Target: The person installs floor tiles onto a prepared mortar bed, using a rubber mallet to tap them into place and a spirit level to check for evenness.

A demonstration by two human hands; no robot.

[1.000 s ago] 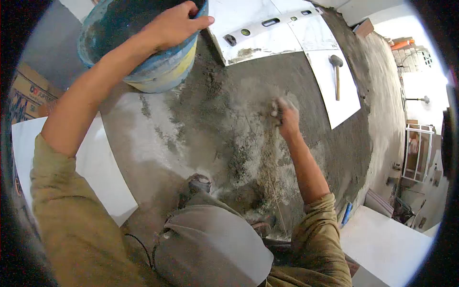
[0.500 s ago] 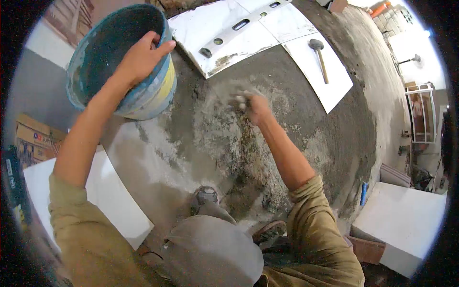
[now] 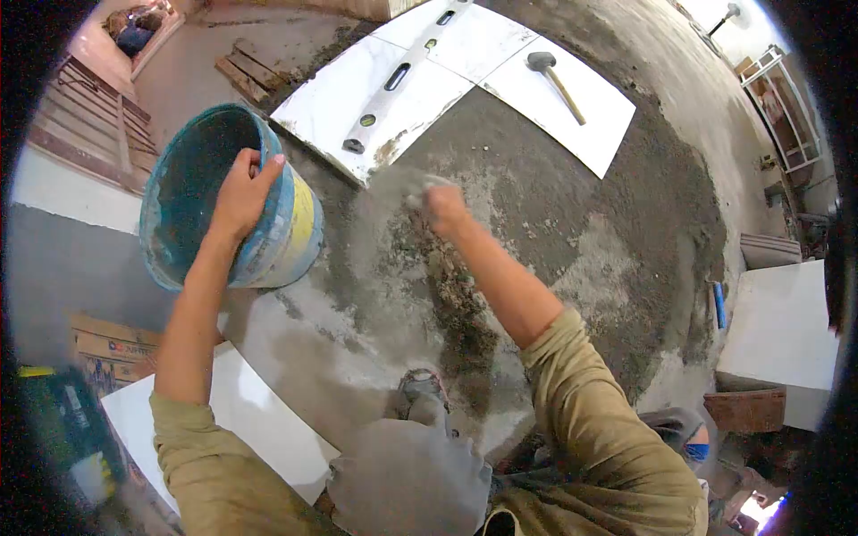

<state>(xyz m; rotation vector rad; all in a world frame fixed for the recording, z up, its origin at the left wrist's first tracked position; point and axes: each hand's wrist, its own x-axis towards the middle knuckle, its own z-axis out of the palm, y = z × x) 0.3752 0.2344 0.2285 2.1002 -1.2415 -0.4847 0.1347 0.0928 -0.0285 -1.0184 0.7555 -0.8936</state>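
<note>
My left hand [image 3: 241,198] is closed over the near right rim of a blue bucket [image 3: 290,228] with a yellow band, which tilts so its dark inside shows. My right hand [image 3: 442,207] is low over the grey mortar bed [image 3: 500,165], just off the near corner of the laid white tiles [image 3: 344,89]. Its fingers are smeared by motion, and a pale grey blur lies beside them. Loose, crumbly mortar [image 3: 460,313] trails across the floor below this hand. A spirit level [image 3: 402,76] rests on the tiles, and a rubber mallet [image 3: 559,87] lies farther right.
A loose white tile [image 3: 259,411] and a cardboard box [image 3: 112,344] are at lower left. On the right stand a white-topped block [image 3: 773,326] and a blue-handled tool [image 3: 719,304]. A wooden piece [image 3: 246,73] lies behind the bucket. My shoe [image 3: 422,384] is on the floor.
The view has shifted, so the tiles sit farther left and higher. My right hand has swept toward the tile corner. My left hand keeps its hold on the bucket rim.
</note>
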